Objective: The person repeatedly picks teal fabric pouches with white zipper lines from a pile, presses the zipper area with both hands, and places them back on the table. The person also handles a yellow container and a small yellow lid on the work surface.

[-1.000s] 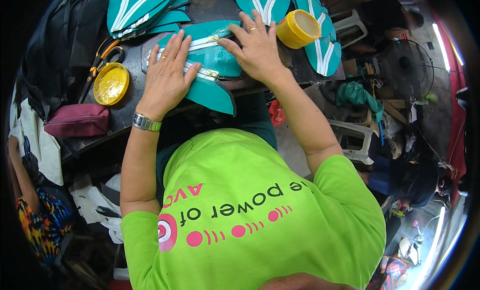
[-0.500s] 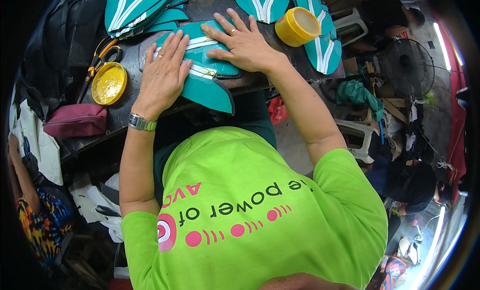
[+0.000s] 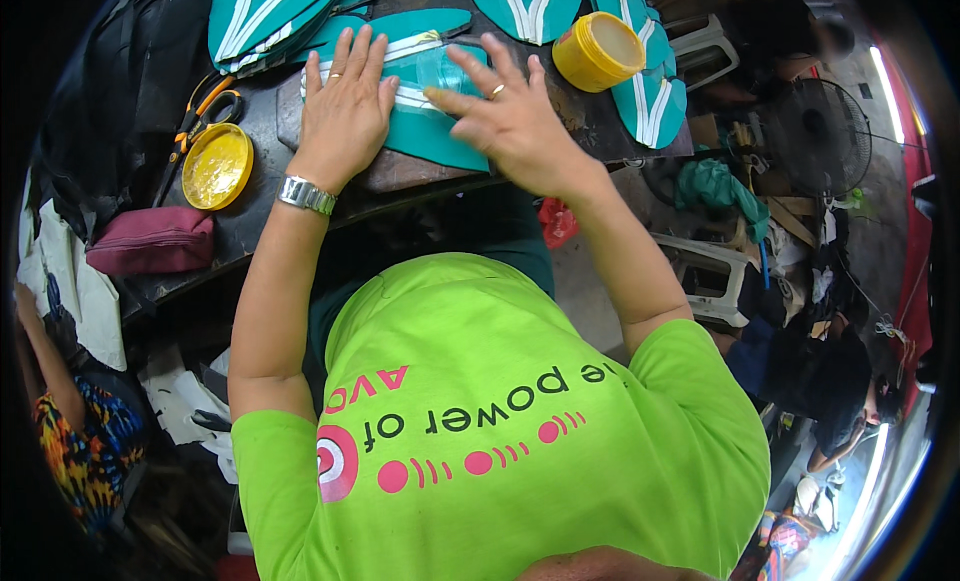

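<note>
A teal shaped piece with white strips (image 3: 425,141) lies near the table's front edge. My left hand (image 3: 345,116) rests flat on its left part, fingers stretched up and a ring on one of them. My right hand (image 3: 520,121), slightly blurred, spreads its fingers over the piece's right end; its index fingertip looks yellowish. Whether that hand touches the piece I cannot tell. Parts of the piece are hidden under my hands. A yellow jar (image 3: 590,56) of pale paste stands beyond my right hand.
Similar teal pieces (image 3: 262,21) are stacked at the back left, with more (image 3: 648,106) at the right. Left of my hands lie a yellow lid (image 3: 217,169), orange-handled scissors (image 3: 218,99) and a maroon pouch (image 3: 150,243). A fan (image 3: 815,136) and several people are around.
The teal piece has turned, and its tip no longer hangs over the table's front edge. My left hand has moved up and right with it; my right hand has shifted right and down.
</note>
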Available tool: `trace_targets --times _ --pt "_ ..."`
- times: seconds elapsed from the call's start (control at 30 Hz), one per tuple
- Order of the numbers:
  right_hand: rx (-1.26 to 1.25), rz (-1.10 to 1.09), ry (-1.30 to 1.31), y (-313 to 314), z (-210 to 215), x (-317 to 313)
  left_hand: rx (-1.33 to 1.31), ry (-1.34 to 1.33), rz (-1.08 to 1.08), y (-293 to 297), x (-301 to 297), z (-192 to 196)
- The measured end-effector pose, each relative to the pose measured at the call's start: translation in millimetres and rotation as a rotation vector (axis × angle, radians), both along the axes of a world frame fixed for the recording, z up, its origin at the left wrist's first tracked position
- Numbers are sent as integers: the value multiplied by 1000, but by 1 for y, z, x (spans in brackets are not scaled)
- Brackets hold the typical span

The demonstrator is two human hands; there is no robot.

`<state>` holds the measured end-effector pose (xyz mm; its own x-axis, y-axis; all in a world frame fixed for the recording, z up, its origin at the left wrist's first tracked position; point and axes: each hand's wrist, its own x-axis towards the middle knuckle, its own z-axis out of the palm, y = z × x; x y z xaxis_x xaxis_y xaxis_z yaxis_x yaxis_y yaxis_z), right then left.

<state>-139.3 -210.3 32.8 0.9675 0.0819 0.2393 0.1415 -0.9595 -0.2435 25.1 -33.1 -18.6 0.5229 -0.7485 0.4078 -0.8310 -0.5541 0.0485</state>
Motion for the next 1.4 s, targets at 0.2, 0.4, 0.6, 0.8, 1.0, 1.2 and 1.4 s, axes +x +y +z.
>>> trace_targets --times 0.2,0.4,0.6,0.8,1.0,1.2,1.4 --pt "-260 -99 46 17 -23 6 -49 24 -16 -8 8 -7" --pt "-193 8 85 16 -18 1 -72 21 -21 -7 9 -9" --pt "69 85 142 17 -9 -25 -14 32 2 -7 8 -5" --pt "-215 -117 44 7 -14 -30 73 4 30 -7 8 -4" --pt "-44 7 65 2 -21 -35 41 -57 -17 -1 23 -5" --pt "78 -32 100 -12 -15 -49 25 -20 -30 2 34 -5" --pt "-219 -163 -41 13 -26 -54 -34 30 -69 2 37 -4"
